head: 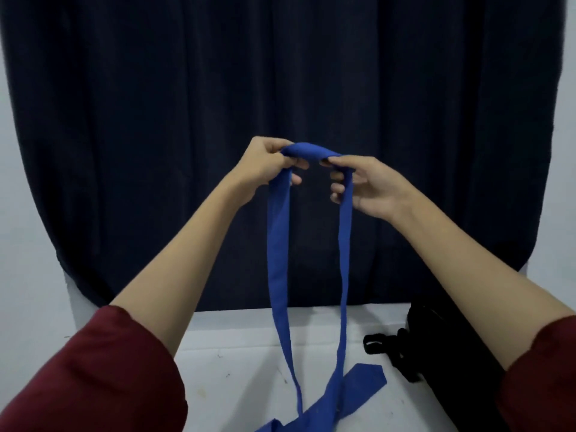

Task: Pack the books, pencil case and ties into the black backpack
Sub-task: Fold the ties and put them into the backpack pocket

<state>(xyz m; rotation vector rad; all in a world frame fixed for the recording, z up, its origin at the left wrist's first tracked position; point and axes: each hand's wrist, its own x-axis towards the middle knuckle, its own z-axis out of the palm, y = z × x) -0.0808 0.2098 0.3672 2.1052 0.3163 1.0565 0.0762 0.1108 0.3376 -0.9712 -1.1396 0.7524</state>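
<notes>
Hanging blue tie [278, 244], ends downward

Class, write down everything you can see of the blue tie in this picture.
The blue tie is a plain, matte strip of what looks like woven cloth. Its middle is pinched between the left hand and the right hand, held high with a short span between them. Two strands hang down from the hands, and the lower ends lie crossed on the white table, the wide pointed end to the right. The black backpack lies apart from it.

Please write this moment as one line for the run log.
hands: left and right hold blue tie raised | tie: both ends hang to table | backpack: right, on table | packed: not yet
</notes>
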